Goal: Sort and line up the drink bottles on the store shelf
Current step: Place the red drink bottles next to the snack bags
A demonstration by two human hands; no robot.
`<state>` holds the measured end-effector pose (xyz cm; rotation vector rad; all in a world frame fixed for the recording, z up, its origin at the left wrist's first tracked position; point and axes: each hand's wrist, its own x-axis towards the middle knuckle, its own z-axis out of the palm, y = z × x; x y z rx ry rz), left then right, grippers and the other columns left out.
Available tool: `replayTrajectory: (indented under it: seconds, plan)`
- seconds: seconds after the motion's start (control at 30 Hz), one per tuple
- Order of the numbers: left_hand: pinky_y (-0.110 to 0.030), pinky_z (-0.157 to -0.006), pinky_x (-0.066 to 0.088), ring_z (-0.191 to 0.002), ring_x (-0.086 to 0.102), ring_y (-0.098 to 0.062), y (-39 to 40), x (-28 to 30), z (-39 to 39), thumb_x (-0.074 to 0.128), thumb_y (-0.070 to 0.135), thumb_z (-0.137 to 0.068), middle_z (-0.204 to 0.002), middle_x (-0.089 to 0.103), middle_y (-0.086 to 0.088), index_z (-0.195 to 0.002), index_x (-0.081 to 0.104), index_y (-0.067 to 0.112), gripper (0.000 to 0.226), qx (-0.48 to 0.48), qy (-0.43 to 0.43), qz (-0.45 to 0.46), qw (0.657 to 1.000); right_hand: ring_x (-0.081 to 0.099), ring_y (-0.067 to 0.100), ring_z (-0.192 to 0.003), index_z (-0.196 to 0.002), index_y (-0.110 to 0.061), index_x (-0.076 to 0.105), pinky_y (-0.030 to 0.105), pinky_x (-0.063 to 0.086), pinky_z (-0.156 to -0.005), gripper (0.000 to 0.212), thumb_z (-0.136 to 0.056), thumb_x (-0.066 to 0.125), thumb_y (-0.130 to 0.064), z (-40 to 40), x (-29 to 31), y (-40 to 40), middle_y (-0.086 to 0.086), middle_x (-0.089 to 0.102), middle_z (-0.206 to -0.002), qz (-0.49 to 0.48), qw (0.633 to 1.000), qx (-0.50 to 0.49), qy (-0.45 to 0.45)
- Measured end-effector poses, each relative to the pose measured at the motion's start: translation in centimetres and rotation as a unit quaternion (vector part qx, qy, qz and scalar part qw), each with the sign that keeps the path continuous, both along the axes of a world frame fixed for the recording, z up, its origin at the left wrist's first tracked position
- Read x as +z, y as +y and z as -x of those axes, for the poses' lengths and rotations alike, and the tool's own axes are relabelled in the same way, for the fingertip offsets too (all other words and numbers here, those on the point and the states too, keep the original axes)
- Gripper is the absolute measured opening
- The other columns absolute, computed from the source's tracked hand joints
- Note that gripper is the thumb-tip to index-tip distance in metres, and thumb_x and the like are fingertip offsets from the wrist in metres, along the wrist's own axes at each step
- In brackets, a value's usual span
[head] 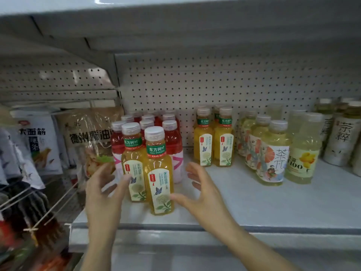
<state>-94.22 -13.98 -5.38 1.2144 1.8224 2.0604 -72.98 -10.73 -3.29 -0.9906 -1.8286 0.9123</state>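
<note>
I keep my left hand [101,190] and right hand [203,194] open beside two tea bottles [159,173] near the shelf [254,202] edge, probably to slide them right toward the matching pair [214,137].

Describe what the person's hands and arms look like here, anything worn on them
Both the left hand and the right hand are bare: no gloves, and no rings or watch that show. The forearms are uncovered down to the bottom edge of the picture, so no sleeves are in view. The fingers are slim; the nails look plain, though the picture is slightly soft.
</note>
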Motion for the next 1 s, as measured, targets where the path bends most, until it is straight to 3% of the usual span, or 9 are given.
replayTrajectory:
  seconds: [0.1, 0.2, 0.33, 0.43, 0.57, 0.73, 0.87, 1.0]
  plan:
    - [-0.020, -0.077, 0.052, -0.105, 0.062, 0.003, 0.4, 0.1, 1.0, 0.075, 0.031, -0.081, -0.119, 0.064, 0.020, -0.138, 0.048, 0.036, 0.063, -0.138, -0.020, 0.086, 0.986, 0.048, -0.008, -0.116, -0.136, -0.039, 0.034, 0.015, 0.049, -0.087, 0.082, -0.071, 0.084, -0.032, 2.7, -0.4, 0.1, -0.024, 0.047, -0.132, 0.035, 0.998, 0.049, 0.003]
    - [-0.019, -0.070, 0.054, -0.095, 0.064, 0.007, 1.1, 0.1, 0.9, 0.076, 0.021, -0.083, -0.110, 0.066, 0.021, -0.136, 0.046, 0.037, 0.063, -0.154, -0.021, 0.105, 0.982, 0.055, -0.004, -0.103, -0.131, -0.037, 0.037, 0.014, 0.051, -0.074, 0.073, -0.074, 0.082, -0.028, 4.3, -0.5, 1.2, -0.019, 0.053, -0.127, 0.056, 0.997, 0.037, 0.030]
    - [-0.031, -0.080, 0.056, -0.098, 0.063, 0.000, 2.0, 0.6, 1.3, 0.078, 0.022, -0.081, -0.107, 0.067, 0.016, -0.127, 0.047, 0.033, 0.057, -0.159, -0.020, 0.136, 0.978, 0.058, 0.003, -0.103, -0.125, -0.033, 0.041, 0.026, 0.054, -0.086, 0.065, -0.075, 0.082, -0.026, 4.6, 0.0, 1.7, -0.012, 0.060, -0.124, 0.068, 0.997, 0.028, 0.023]
    - [-0.047, -0.086, 0.057, -0.105, 0.066, -0.015, 2.1, 1.3, 1.9, 0.083, 0.033, -0.069, -0.110, 0.070, 0.008, -0.124, 0.052, 0.033, 0.064, -0.162, -0.025, 0.173, 0.971, 0.059, 0.000, -0.102, -0.121, -0.034, 0.042, 0.023, 0.053, -0.083, 0.061, -0.075, 0.082, -0.024, 2.8, -0.1, 1.0, -0.014, 0.061, -0.120, 0.086, 0.996, 0.019, 0.028]
    - [-0.047, -0.087, 0.055, -0.108, 0.064, -0.019, 1.2, 2.1, 0.6, 0.082, 0.041, -0.055, -0.114, 0.069, 0.005, -0.128, 0.052, 0.029, 0.079, -0.190, -0.015, 0.187, 0.964, 0.058, -0.004, -0.100, -0.117, -0.038, 0.043, 0.018, 0.052, -0.079, 0.060, -0.075, 0.081, -0.018, -2.0, -0.1, 0.7, -0.019, 0.061, -0.114, 0.089, 0.994, -0.045, 0.047]
    - [-0.031, -0.086, 0.054, -0.103, 0.062, -0.001, 2.7, 2.0, -6.6, 0.084, 0.029, -0.072, -0.114, 0.065, 0.017, -0.118, 0.045, 0.042, 0.062, -0.279, 0.039, 0.188, 0.941, 0.064, 0.009, -0.102, -0.120, -0.029, 0.048, 0.044, 0.056, -0.089, 0.057, -0.075, 0.081, -0.019, -6.9, 0.1, 3.6, -0.008, 0.067, -0.113, 0.068, 0.985, -0.145, 0.062]
    - [-0.040, -0.094, 0.054, -0.108, 0.062, -0.010, 7.8, 2.1, -11.4, 0.080, 0.033, -0.078, -0.119, 0.062, 0.013, -0.122, 0.041, 0.034, 0.059, -0.279, 0.085, 0.189, 0.938, 0.064, 0.016, -0.108, -0.126, -0.028, 0.047, 0.051, 0.054, -0.091, 0.057, -0.078, 0.078, -0.021, -8.3, -0.1, 6.6, -0.004, 0.066, -0.119, 0.055, 0.983, -0.171, 0.043]
    - [-0.048, -0.096, 0.053, -0.117, 0.062, -0.023, 12.9, 1.8, -13.1, 0.074, 0.042, -0.083, -0.129, 0.062, -0.001, -0.132, 0.043, 0.020, 0.062, -0.231, 0.130, 0.208, 0.942, 0.060, 0.020, -0.116, -0.129, -0.023, 0.045, 0.046, 0.052, -0.095, 0.050, -0.086, 0.071, -0.017, -7.9, 0.3, 9.5, -0.001, 0.062, -0.126, 0.058, 0.983, -0.172, 0.024]
